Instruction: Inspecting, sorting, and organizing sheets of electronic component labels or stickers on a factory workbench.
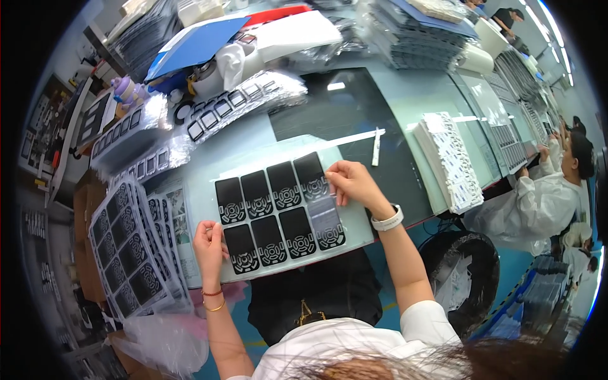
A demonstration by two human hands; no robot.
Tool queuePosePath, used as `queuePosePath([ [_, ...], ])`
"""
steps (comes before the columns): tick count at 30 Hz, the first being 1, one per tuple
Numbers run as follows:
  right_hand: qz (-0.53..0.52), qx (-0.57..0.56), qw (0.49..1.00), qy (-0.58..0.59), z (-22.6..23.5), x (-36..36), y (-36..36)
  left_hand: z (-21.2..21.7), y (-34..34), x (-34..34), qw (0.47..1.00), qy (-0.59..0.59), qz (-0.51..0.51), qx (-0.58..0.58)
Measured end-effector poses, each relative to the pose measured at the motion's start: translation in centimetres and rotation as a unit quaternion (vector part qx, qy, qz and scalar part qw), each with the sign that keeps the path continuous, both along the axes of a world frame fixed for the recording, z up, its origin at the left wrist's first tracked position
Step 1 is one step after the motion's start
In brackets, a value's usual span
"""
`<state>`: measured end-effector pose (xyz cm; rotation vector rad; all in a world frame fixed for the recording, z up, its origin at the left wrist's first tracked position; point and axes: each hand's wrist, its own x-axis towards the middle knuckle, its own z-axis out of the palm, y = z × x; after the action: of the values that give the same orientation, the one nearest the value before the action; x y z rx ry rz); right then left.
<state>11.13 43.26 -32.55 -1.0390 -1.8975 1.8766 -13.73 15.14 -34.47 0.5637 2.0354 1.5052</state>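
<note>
A clear sheet [266, 223] with two rows of black rectangular pieces lies on the pale table in front of me. Each piece carries a patterned cutout at its near end. The lower right piece [325, 216] looks grey and shiny over its upper part. My left hand [209, 244] has its fingers closed at the sheet's left edge. At the upper right edge, my right hand [350, 182] is pinched beside the corner piece; its fingertips are partly hidden.
Similar sheets [126, 253] are stacked at the left. Silvery trays with black frames [231, 104] lie beyond. A black mat [354, 107], a thin white strip [376, 147] and a stack of white printed sheets [449, 161] sit to the right. A co-worker [532, 196] works at far right.
</note>
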Motion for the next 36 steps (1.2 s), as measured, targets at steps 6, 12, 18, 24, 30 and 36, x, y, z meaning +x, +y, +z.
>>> queuePosePath([
  [6,-0.057,0.236,0.970,-0.019,-1.0,0.6,-2.0,-2.4,-1.6,-1.5,0.999,0.044,-0.009,-0.005],
  [12,-0.198,0.472,0.856,-0.073,3.4,10.1,-0.6,-1.9,-1.0,-0.7,0.999,0.040,0.004,0.001],
  [18,-0.289,0.684,0.579,-0.336,4.9,17.9,3.8,-2.3,-0.8,-0.8,0.998,0.049,0.004,0.025],
  [24,-0.214,0.587,0.659,-0.418,4.7,18.8,4.5,-2.8,-0.9,-1.0,0.998,0.054,0.014,0.029],
  [30,-0.253,0.579,0.656,-0.414,4.8,18.8,4.8,-2.8,-0.7,-0.7,0.998,0.061,0.013,0.030],
  [36,-0.248,0.570,0.716,-0.318,4.6,20.8,6.3,-3.0,-1.5,-0.5,0.996,0.072,0.038,0.038],
])
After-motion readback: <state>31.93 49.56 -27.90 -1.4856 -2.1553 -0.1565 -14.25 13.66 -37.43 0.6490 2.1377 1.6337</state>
